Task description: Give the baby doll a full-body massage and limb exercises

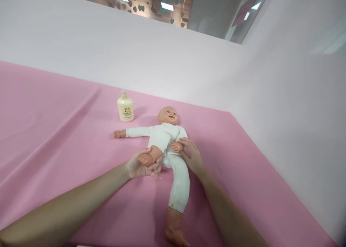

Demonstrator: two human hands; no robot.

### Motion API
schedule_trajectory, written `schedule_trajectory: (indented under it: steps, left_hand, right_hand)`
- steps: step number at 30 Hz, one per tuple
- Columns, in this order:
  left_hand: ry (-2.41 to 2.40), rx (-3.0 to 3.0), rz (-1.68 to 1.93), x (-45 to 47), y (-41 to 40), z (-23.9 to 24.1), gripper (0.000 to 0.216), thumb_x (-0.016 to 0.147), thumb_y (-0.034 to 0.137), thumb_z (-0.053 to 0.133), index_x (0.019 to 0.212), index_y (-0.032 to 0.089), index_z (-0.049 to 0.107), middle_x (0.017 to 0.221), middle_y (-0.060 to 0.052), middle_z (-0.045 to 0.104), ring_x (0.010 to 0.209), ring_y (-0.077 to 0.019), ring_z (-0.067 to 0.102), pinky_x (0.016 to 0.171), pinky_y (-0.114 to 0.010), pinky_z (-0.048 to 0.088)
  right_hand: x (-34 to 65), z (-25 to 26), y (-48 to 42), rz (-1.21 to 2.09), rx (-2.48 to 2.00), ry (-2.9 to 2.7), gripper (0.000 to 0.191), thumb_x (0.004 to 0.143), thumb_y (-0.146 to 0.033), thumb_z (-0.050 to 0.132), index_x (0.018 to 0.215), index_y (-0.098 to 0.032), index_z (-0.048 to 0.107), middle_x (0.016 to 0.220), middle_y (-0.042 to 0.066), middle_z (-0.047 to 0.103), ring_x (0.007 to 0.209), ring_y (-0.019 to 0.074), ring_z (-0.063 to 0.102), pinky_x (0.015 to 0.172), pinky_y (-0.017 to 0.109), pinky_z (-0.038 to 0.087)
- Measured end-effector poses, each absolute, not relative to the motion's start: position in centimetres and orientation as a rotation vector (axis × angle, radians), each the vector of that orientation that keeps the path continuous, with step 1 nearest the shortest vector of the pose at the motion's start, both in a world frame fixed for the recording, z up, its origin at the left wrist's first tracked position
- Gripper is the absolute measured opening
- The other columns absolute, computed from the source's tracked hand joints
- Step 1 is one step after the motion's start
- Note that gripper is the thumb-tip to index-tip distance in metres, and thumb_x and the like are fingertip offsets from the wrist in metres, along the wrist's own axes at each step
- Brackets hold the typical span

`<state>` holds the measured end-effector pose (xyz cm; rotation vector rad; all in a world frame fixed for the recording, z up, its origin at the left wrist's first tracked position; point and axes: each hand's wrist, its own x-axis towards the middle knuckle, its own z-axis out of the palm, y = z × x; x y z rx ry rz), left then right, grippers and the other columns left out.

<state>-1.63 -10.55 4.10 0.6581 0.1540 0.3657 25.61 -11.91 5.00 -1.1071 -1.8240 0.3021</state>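
Note:
A baby doll (pixel 164 135) in a white bodysuit lies on its back on a pink sheet (pixel 54 131), head toward the wall. My left hand (pixel 140 166) is closed around the doll's bent foot, lifted up against its belly. My right hand (pixel 191 155) rests against the doll's hip and near its small hand, fingers stretched and apart. The doll's other leg lies straight toward me, its bare foot near the bottom edge. One doll arm stretches out to the left.
A pale yellow lotion bottle (pixel 125 108) stands upright on the sheet just left of the doll's head. White partition walls (pixel 283 113) close off the back and right side. Pink sheet stretches wide to the left.

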Motion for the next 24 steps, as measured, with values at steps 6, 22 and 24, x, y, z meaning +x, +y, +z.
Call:
schedule_trajectory:
  steps: [6, 22, 24]
  left_hand:
    - [-0.178, 0.911, 0.09, -2.1, -11.1, 3.8, 0.049, 0.07, 0.066, 0.073, 0.088, 0.021, 0.066, 0.065, -0.007, 0.065, 0.075, -0.0278, 0.065, 0.09, -0.054, 0.052]
    - [-0.264, 1.168, -0.465, -0.1, -11.9, 7.8, 0.035, 0.057, 0.014, 0.087, 0.09, 0.023, 0.081, 0.083, -0.002, 0.076, 0.076, -0.0335, 0.077, 0.058, -0.039, 0.062]
    - [-0.286, 1.157, -0.491, -0.2, -11.8, 7.5, 0.039, 0.056, 0.016, 0.089, 0.093, 0.024, 0.081, 0.082, -0.003, 0.075, 0.073, -0.0328, 0.077, 0.058, -0.039, 0.062]
  right_hand:
    - [26.9, 5.0, -10.6, 0.578, -1.044, -1.285, 0.048, 0.089, -0.042, 0.069, 0.133, -0.028, 0.058, 0.146, 0.008, 0.059, 0.133, 0.026, 0.059, 0.112, 0.046, 0.049]
    - [31.9, 1.2, -7.0, 0.859, -1.066, -0.496, 0.045, 0.083, -0.048, 0.07, 0.122, -0.027, 0.063, 0.14, 0.011, 0.063, 0.133, 0.0271, 0.06, 0.113, 0.055, 0.048]
    - [31.6, 1.9, -7.5, 0.844, -1.066, -0.603, 0.051, 0.085, -0.05, 0.066, 0.131, -0.029, 0.058, 0.145, 0.01, 0.059, 0.135, 0.0261, 0.059, 0.114, 0.054, 0.048]
